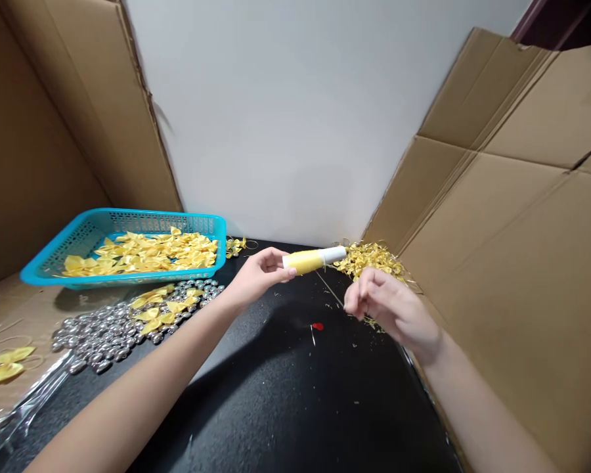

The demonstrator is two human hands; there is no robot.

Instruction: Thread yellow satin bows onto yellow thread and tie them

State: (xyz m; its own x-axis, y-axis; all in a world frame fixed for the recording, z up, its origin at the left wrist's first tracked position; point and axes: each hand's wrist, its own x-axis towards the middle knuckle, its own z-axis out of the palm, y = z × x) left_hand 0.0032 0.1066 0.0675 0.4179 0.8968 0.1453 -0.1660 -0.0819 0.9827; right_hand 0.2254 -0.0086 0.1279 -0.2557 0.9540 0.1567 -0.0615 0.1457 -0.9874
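My left hand [266, 272] grips the wide end of a spool of yellow thread [303, 262], held above the black table. The white tip of the spool points right. A thin thread [331, 289] runs from near the spool down to my right hand [387, 305], whose fingers are curled and pinched together around it. Below, on the black table [276, 407], lie a small red piece [318, 326] and a thin, pale needle-like object [312, 336].
A blue basket [221, 246] of yellow bows stands at the left. Silvery beads [103, 335] with several yellow bows lie before it. A yellow heap [369, 258] sits at the back right. Cardboard [512, 263] walls both sides.
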